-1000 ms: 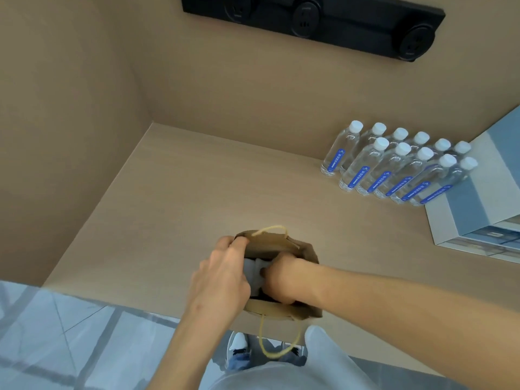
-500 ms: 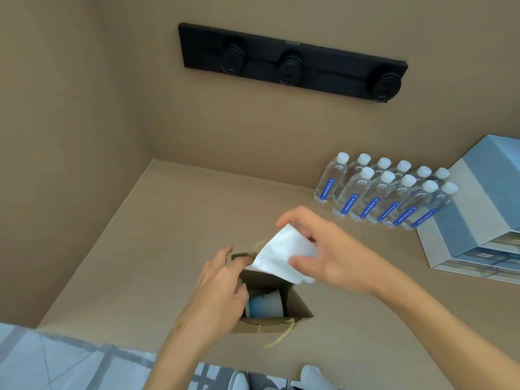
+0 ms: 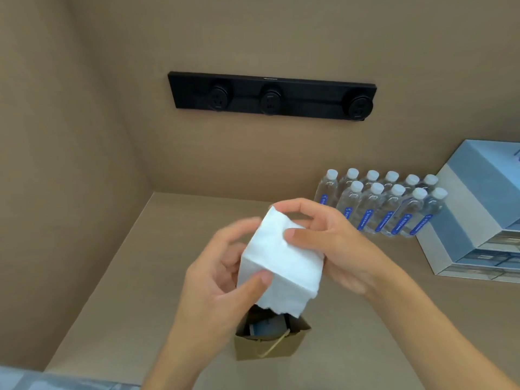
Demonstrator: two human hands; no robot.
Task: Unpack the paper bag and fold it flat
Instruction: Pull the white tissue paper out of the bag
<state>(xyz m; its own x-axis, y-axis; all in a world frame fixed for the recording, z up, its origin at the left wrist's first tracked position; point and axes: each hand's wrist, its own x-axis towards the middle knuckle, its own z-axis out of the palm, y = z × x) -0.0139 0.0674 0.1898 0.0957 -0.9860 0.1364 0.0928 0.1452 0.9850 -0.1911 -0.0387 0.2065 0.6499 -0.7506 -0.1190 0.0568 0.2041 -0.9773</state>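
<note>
A small brown paper bag (image 3: 270, 346) with cord handles stands open on the tan counter near its front edge. A bluish object (image 3: 267, 325) lies inside it, partly hidden. Above the bag I hold a folded white paper towel (image 3: 281, 263) with both hands. My left hand (image 3: 222, 280) grips its lower left edge with the thumb on top. My right hand (image 3: 329, 243) pinches its upper right side. The towel's lower ragged edge hangs just over the bag's mouth.
Several clear water bottles (image 3: 388, 204) with white caps and blue labels stand at the back right. A blue and white stack of boxes (image 3: 475, 220) sits at the right edge. A black socket strip (image 3: 271, 95) is mounted on the back wall. A side wall closes off the left.
My right hand lifted the white paper towel out of the bag and higher. My left hand let go of the bag's rim and took hold of the towel too.
</note>
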